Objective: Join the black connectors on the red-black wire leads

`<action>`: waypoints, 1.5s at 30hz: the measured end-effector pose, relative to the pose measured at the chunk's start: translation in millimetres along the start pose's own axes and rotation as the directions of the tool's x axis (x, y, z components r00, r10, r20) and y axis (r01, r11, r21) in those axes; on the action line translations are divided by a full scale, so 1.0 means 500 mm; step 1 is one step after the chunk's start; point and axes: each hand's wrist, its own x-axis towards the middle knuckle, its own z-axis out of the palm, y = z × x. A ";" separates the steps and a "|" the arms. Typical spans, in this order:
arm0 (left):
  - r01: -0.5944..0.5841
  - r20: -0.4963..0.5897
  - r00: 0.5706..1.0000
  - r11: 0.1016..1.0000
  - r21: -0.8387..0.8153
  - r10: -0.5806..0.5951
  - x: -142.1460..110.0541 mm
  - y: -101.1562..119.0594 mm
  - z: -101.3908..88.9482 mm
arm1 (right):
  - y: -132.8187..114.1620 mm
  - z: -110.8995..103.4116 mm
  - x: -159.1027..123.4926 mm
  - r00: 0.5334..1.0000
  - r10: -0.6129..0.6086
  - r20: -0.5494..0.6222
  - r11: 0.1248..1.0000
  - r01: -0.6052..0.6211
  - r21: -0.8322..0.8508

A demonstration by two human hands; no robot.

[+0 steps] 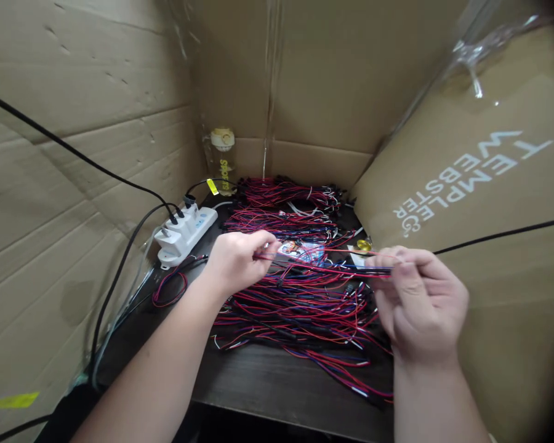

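Observation:
Several thin red, blue and black wires (325,269) stretch sideways between my two hands, above the table. At their left end my left hand (242,258) is closed, thumb and fingers pinched on the wires. My right hand (420,295) grips the other end between thumb and fingers, with the palm side partly showing. Below them lie rows of red, blue and black wire bundles (300,314), many with white or dark ends. A small printed card (300,251) with a colourful picture shows behind the held wires. The exact wire ends inside my fingers are hidden.
A white power strip (189,234) with black plugs stands at the left, beside a small wire coil (170,289). Behind it is a clear bottle (223,160) with a pale lid. Cardboard walls (323,80) enclose the dark table (258,375). A black cable (74,147) crosses the left side.

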 end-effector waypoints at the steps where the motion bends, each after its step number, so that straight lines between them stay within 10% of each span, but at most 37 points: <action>1: 0.030 -0.104 0.994 0.999 0.035 -0.026 0.002 -0.006 -0.004 | -0.002 0.001 0.005 0.999 -0.002 -0.046 0.996 0.006 0.092; 5: 0.228 -0.240 0.948 0.972 0.052 -0.210 0.010 -0.030 -0.016 | 0.003 -0.003 0.029 0.994 0.073 -0.082 0.978 -0.056 0.201; 12: 0.497 0.173 0.862 0.861 -0.111 -0.476 0.013 -0.083 -0.015 | 0.043 -0.018 0.045 0.939 0.328 -0.102 0.926 -0.298 0.234; 21: 0.471 0.264 0.878 0.822 -0.320 -0.400 0.013 -0.123 -0.050 | 0.028 -0.021 0.095 0.897 0.434 -0.080 0.867 -0.393 0.306; 29: 0.409 0.153 0.876 0.537 -0.738 -0.458 0.024 -0.095 -0.058 | 0.010 -0.020 0.173 0.851 0.525 0.017 0.815 -0.509 0.278; 35: 0.550 0.058 0.785 0.651 -0.523 -0.617 0.031 -0.152 -0.017 | 0.097 0.003 0.225 0.811 0.584 0.025 0.806 -0.583 0.103; 40: 0.609 0.059 0.789 0.766 -0.205 -0.612 0.020 -0.207 0.026 | 0.195 -0.010 0.238 0.759 0.651 -0.027 0.719 -0.627 -0.298; 45: 0.596 0.092 0.801 0.802 -0.031 -0.592 0.025 -0.229 0.051 | 0.250 -0.023 0.230 0.839 0.539 -0.075 0.577 -0.433 -0.693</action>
